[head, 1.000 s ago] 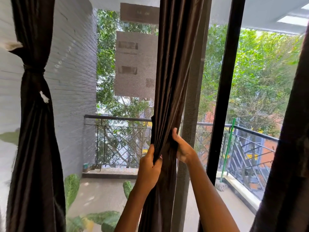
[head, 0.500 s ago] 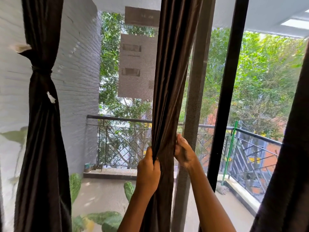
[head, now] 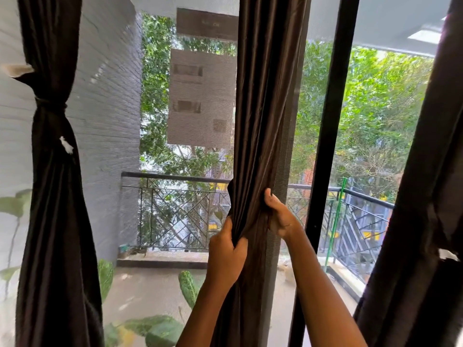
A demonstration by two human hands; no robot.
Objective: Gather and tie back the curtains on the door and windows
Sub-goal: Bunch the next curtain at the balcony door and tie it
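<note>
Both hands grip the middle curtain (head: 263, 108), which hangs just left of the dark door frame (head: 330, 121). The left hand (head: 226, 256) has its fingers (head: 239, 246) curled tight round a bunched fold. The right hand (head: 279, 216), slightly higher, clasps the curtain's right edge. At the far left, another curtain (head: 55, 184) hangs already tied.

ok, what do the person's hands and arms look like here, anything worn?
Both bare. Left hand and right hand: no gloves, rings or watch visible. Left forearm and right forearm uncovered down to the frame edge: no sleeves, bands or markings in view.
</note>
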